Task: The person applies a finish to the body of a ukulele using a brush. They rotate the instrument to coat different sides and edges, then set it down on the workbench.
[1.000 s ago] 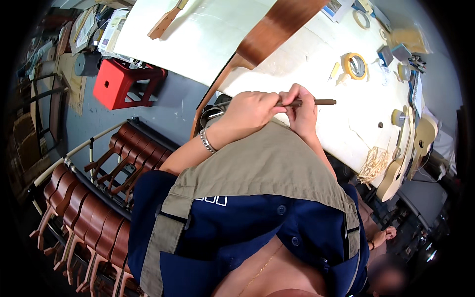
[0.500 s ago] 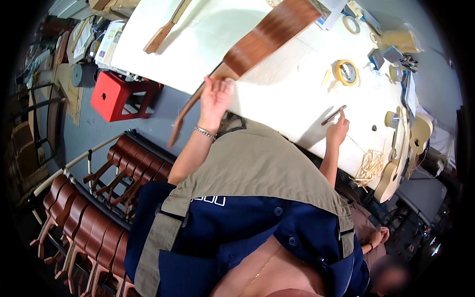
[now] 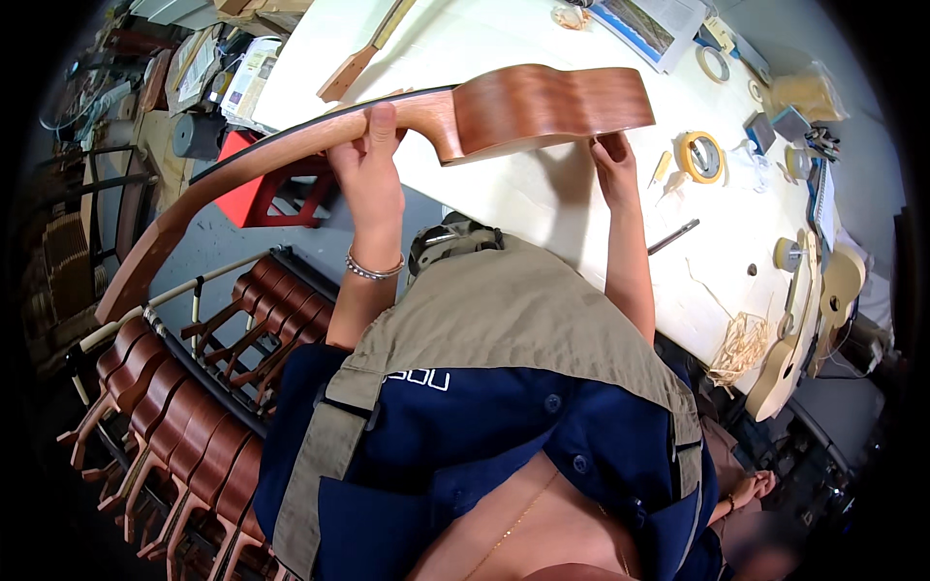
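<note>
A brown wooden ukulele (image 3: 552, 111) hangs tilted on its side above the near part of the white table (image 3: 513, 198). My left hand (image 3: 373, 169) is closed round its neck, the thumb up over the near side. The headstock reaches out to the left, past the table edge. At the body's right end, my right hand (image 3: 615, 167) grips the lower rim, with some fingers hidden behind the wood. A thin dark pen-like tool (image 3: 673, 237) lies on the table beside my right forearm.
Tape rolls (image 3: 700, 157), a printed sheet (image 3: 651, 29) and a heap of pale strips (image 3: 741, 349) lie on the table. Another neck (image 3: 354, 68) lies at the back left. A red stool (image 3: 266, 189) and racks of brown ukuleles (image 3: 174, 416) stand left. Another person's hands (image 3: 751, 487) show lower right.
My right hand has left the dark tool and taken hold of the ukulele's body. The ukulele has come nearer and turned more level, its neck now further left in my left hand.
</note>
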The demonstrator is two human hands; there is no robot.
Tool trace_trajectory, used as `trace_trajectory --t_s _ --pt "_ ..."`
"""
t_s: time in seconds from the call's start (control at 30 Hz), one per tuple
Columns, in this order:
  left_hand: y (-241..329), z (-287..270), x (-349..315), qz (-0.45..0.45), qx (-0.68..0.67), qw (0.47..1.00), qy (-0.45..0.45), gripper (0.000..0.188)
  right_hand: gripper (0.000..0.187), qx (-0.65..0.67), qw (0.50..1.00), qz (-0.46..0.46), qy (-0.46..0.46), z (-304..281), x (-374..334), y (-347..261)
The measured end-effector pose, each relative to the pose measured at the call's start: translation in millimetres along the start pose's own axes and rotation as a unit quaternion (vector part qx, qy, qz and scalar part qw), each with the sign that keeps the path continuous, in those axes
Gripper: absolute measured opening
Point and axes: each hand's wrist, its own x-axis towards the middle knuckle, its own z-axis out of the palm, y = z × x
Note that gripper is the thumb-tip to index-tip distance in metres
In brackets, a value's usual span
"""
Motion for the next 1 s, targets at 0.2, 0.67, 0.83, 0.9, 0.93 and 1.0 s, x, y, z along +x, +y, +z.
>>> trace_trajectory --t_s 0.2,0.67,0.83,0.9,0.93,1.0 --pt "-1.4 -13.1 15.9 0.118 -0.034 0.977 -0.174 0.035 0.047 0.0 0.999 -0.005 0.038 19.9 -9.0 -6.2" --pt "-33.2 -72.0 42.9 -0.195 -0.098 0.974 0.052 0.047 0.071 -0.17 0.969 -0.165 0.07 63.7 -67.4 -48.6" --pt "-24.8 -69.7 39.2 -0.179 -0.067 0.979 0.068 0.049 0.083 -0.191 0.974 -0.117 0.039 59.8 -68.7 -46.0" --pt "-22.9 -69.3 39.7 -0.165 -0.066 0.983 0.039 0.051 0.083 -0.158 0.981 -0.105 0.049 58.0 -66.5 -40.2" --pt "-22.6 -74.3 41.6 -0.16 -0.07 0.985 0.007 0.051 0.084 -0.164 0.981 -0.087 0.058 56.6 -67.8 -41.5" --pt "-13.4 -62.3 37.5 -0.142 -0.043 0.989 -0.008 0.053 0.084 -0.134 0.985 -0.07 0.084 53.3 -67.9 -37.8"
